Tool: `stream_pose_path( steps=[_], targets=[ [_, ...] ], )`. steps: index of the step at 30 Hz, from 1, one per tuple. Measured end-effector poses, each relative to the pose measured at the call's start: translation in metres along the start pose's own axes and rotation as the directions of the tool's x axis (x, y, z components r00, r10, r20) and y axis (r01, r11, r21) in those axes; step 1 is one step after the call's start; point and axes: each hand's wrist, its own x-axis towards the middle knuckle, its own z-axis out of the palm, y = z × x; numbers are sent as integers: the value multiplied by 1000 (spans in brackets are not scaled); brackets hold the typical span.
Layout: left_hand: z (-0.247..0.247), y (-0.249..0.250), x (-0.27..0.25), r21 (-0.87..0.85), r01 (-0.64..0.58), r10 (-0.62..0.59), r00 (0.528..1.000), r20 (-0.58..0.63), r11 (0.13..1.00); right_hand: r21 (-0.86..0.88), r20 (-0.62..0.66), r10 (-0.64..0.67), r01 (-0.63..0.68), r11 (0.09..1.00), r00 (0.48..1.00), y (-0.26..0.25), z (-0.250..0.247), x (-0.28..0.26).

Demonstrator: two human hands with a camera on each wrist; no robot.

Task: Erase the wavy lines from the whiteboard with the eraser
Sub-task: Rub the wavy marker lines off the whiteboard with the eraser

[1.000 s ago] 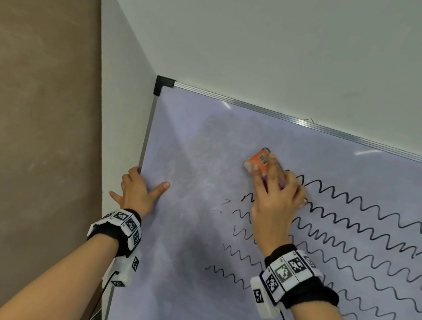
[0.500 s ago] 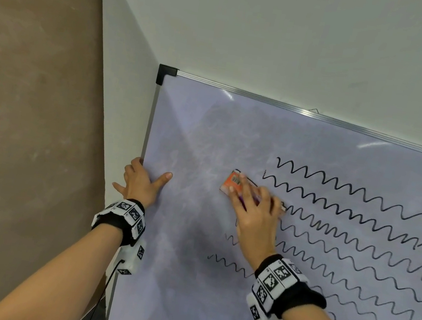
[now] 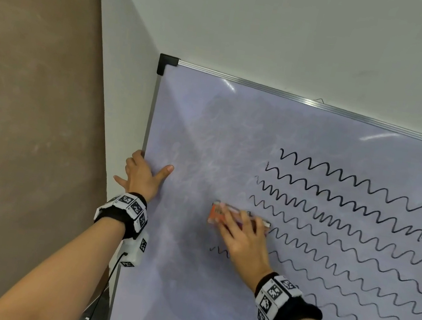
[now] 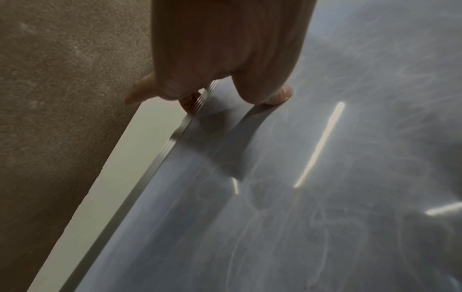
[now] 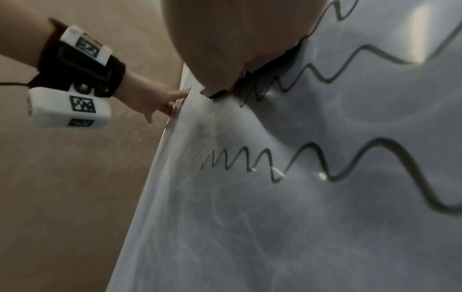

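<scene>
The eraser (image 3: 219, 214) now sits lower on the whiteboard (image 3: 185, 280) than half a second ago, under the right hand (image 3: 243, 238), whose fingers press it flat. The left hand (image 3: 143, 177), fingers spread, braces the board's left edge. Beyond, wavy lines (image 3: 360, 219) remain.

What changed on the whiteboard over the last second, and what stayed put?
The right hand swept the orange eraser down the whiteboard, from beside the top wavy lines to the lower rows, wiping their left ends away. The left hand stayed braced on the board's left edge, and the right kept its hold on the eraser.
</scene>
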Motion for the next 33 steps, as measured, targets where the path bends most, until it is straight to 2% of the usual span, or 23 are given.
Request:
stream_pose_path(
  steps=[3,6,8,11,13,16,18,20,23,27,31,33],
  targets=[
    [0,-1,-1,3,4,-4,1000,-2,1000,-26,-38,36,-37,999,999,3,1,3],
    [0,-1,0,0,-3,3,1000,2,1000,-41,20,-106,107,993,994,-10,16,-21],
    [0,-1,0,5,-1,1,1000,1,1000,-24,98,-219,222,975,971,-19,27,-40],
    [1,0,1,3,3,-3,1000,-1,1000,-18,112,-265,269,963,958,-21,28,-46],
    [1,0,0,-3,6,-6,1000,-3,1000,-1,63,-218,219,976,974,-16,20,-31],
    [1,0,0,5,6,-6,1000,0,1000,-3,-34,-13,13,1000,999,-1,1,11],
    [0,-1,0,7,3,-3,1000,2,1000,16,-82,128,-127,992,988,9,-9,35],
    [0,0,1,6,2,-2,1000,1,1000,11,-121,166,-166,986,979,12,-9,43],
    [1,1,0,4,2,-2,1000,-3,1000,-22,-104,66,-68,997,992,3,3,23],
    [1,1,-1,-7,5,-5,1000,-1,1000,-10,55,-188,189,982,981,-21,27,-34],
    [0,2,-2,-9,10,-10,1000,-4,1000,7,112,-259,260,966,959,-26,29,-49],
    [0,2,-3,-5,10,-10,1000,-7,1000,9,97,-227,228,974,969,-20,21,-40]
  ],
)
